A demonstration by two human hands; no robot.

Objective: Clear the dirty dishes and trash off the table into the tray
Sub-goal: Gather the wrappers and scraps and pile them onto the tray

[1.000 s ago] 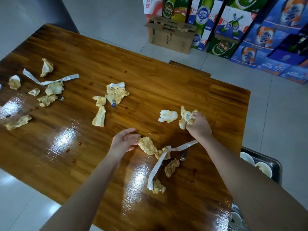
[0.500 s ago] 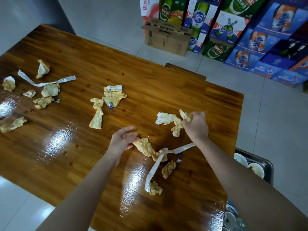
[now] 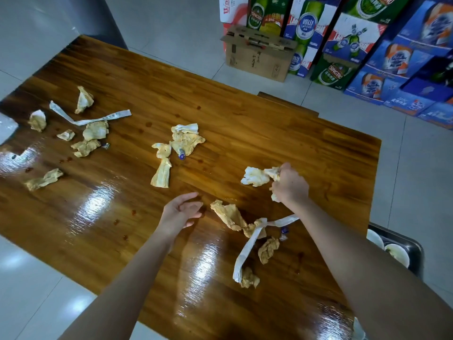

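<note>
Crumpled dirty napkins lie scattered over the glossy wooden table (image 3: 245, 114). My right hand (image 3: 290, 185) grips a wad of napkins and touches a white crumpled napkin (image 3: 253, 176) beside it. My left hand (image 3: 180, 212) hovers with relaxed fingers just left of a stained napkin (image 3: 228, 214). A white paper strip (image 3: 247, 249), more napkin wads and a bottle cap (image 3: 284, 230) lie below my right wrist. The metal tray (image 3: 416, 249) with white bowls (image 3: 397, 253) sits off the table's right edge.
Another napkin cluster (image 3: 185, 141) with a bottle cap lies mid-table; several wads and a paper strip (image 3: 88, 120) lie at far left. Sauce spots dot the wood. Beer cartons (image 3: 343, 40) and a cardboard box (image 3: 257, 52) stand on the tiled floor behind.
My right hand, holding its wad, has moved left to the white napkin and now touches it. My left hand has stayed near the stained napkin.
</note>
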